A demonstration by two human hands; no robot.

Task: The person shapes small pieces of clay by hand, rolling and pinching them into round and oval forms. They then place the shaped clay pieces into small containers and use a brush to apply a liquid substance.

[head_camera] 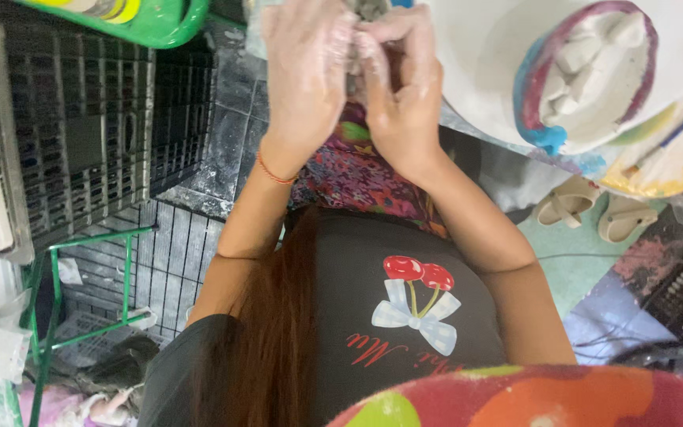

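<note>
My left hand [306,71] and my right hand [405,87] are raised together at the top middle of the head view, both dusted with white powder. Their fingers close around a small grey piece [369,9], which is mostly hidden by the fingers and cut off by the frame's top edge. A thin red band circles my left wrist [274,174]. Below the hands are my patterned lap and dark shirt.
A white round basin [476,63] at the upper right holds a blue-and-purple rimmed mould [533,87] with white plaster pieces. Black plastic crates [81,134] stack at the left, above a green wire rack [88,285]. Beige sandals [594,209] lie on the floor at the right.
</note>
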